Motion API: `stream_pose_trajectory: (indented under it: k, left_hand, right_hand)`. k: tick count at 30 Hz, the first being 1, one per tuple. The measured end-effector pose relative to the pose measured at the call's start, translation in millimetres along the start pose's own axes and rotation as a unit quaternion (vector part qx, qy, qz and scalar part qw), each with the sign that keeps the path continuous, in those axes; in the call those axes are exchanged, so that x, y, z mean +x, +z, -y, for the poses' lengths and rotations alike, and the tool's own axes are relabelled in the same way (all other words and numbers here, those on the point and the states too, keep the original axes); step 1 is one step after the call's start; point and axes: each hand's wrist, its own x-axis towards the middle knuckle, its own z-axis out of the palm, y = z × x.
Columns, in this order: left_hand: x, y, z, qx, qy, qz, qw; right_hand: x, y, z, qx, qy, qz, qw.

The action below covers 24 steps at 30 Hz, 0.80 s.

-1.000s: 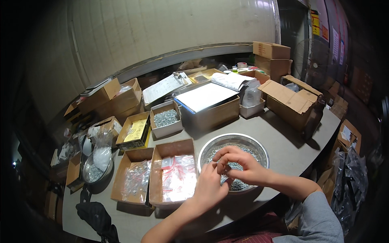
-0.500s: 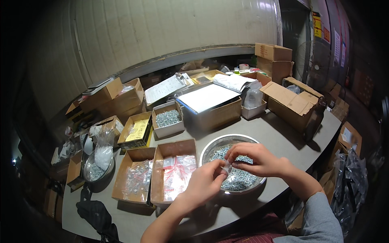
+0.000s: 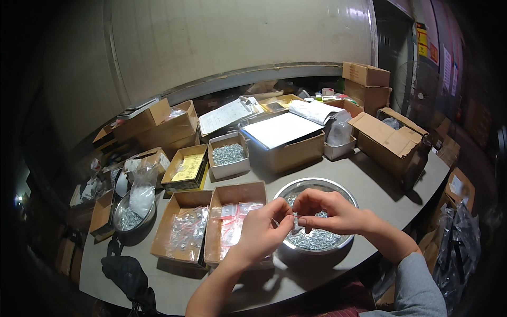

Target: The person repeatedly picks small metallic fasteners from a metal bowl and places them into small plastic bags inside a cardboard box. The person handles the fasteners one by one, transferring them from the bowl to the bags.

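My left hand pinches a small clear plastic bag over the left side of a steel bowl. From the other side, my right hand closes its curled fingers and thumb at the same bag. What the bag holds is too small to make out. Below the hands, the bowl is filled with small silvery screws. Just left of my left hand stands an open cardboard box of small clear bags with red seals. A second open box beside it holds similar bags with small metal parts.
Farther back stand a white box of screws, a black-and-yellow box and a large carton with papers on top. At left is another metal bowl; a black cloth item lies near the table's edge. Cartons stand at right.
The view has shifted, so the table's things sit slightly farther right and lower. My hands stay together over the bowl's left side, fingers still at the small bag, which shows less now.
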Motion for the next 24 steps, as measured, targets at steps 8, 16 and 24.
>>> stream_pose_trajectory:
  k: [8, 16, 24]
  left_hand:
    - [1.3, -7.7, 1.7, -0.037, 0.044, -0.038, 0.998]
    - [5.7, -52.6, 9.0, 0.2, 0.109, -0.232, 0.946]
    - [-9.9, -139.3, 42.1, 0.561, -0.26, -0.255, 0.743]
  right_hand:
    - [16.2, 9.6, 13.0, 0.027, 0.022, 0.007, 0.999]
    - [25.9, 5.4, 7.8, 0.088, 0.028, -0.037, 0.995]
    - [-15.1, -19.5, -57.7, -0.399, 0.159, 0.304, 0.851]
